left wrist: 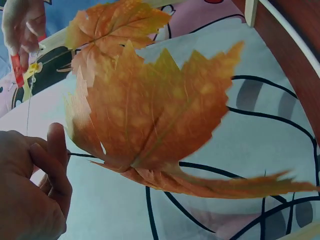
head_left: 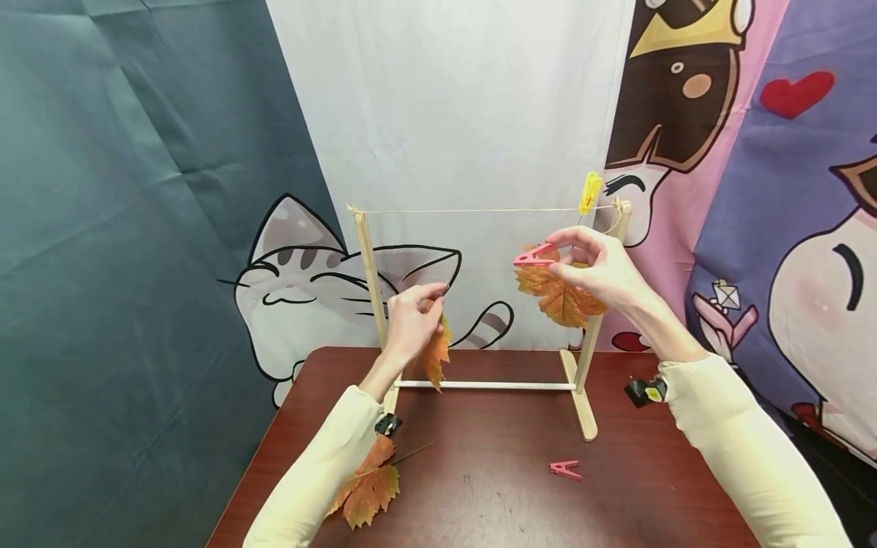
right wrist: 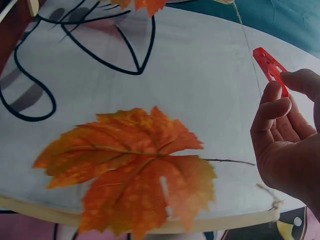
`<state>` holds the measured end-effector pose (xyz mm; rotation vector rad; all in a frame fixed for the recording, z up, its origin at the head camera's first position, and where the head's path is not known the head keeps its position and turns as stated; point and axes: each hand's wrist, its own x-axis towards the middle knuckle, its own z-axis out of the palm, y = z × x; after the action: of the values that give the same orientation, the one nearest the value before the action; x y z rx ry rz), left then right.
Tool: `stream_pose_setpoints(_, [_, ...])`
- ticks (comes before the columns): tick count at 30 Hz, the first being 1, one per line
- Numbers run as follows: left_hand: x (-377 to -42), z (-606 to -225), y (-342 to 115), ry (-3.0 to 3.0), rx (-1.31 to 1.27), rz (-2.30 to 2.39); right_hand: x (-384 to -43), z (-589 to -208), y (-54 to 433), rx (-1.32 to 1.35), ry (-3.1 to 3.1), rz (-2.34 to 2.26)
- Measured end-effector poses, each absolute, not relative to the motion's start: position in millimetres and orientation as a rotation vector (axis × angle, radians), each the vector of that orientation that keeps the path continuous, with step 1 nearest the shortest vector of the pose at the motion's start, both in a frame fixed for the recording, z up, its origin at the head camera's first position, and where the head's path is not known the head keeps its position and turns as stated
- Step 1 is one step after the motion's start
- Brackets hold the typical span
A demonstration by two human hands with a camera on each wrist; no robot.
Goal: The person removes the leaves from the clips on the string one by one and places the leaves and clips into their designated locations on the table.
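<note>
By its stem, my left hand (head_left: 411,323) pinches an orange autumn leaf (left wrist: 150,115), which dangles below the fingers in front of the rack's left post. My right hand (head_left: 596,266) holds a red-pink clothespin (right wrist: 270,70) between thumb and fingers, its jaws pointing left. Behind the right hand a second orange leaf (right wrist: 135,170) hangs near the right post, its stem up at the string (head_left: 466,211). A yellow clothespin (head_left: 590,192) sits on the string at that end.
The wooden rack (head_left: 370,266) stands at the back of the brown table (head_left: 493,495), with a white bar (head_left: 486,386) low between its posts. Another leaf (head_left: 370,487) lies at front left, partly under my left sleeve. A pink clothespin (head_left: 565,469) lies at front right.
</note>
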<state>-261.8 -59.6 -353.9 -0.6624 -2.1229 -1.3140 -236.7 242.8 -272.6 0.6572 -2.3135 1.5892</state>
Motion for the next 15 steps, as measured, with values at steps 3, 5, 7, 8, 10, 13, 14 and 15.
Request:
stream_pose_setpoints(3, [-258, -359, -63, -2.125, -0.667, -1.295, -233, -283, 247, 0.673, -2.302, 1.612])
stream_pose_setpoints(5, [-256, -363, -66, -2.132, -0.676, -1.289, -231, -291, 251, 0.681, -2.29, 1.639])
stream_pose_setpoints(7, [-254, -367, -69, -2.142, -0.687, -1.281, -228, -299, 254, 0.692, -2.281, 1.667])
stream_pose_setpoints(8, [-253, -368, -71, -2.151, -0.692, -1.273, -227, -304, 255, 0.698, -2.277, 1.681])
stream_pose_setpoints(10, [-251, -372, -74, -2.167, -0.704, -1.258, -224, -312, 259, 0.701, -2.272, 1.7])
stream_pose_setpoints(13, [-249, -377, -79, -2.197, -0.718, -1.214, -220, -324, 264, 0.694, -2.28, 1.717])
stream_pose_setpoints(14, [-249, -379, -81, -2.207, -0.723, -1.198, -218, -328, 266, 0.688, -2.288, 1.713])
stream_pose_setpoints(15, [-248, -381, -82, -2.215, -0.727, -1.185, -216, -332, 267, 0.678, -2.299, 1.71])
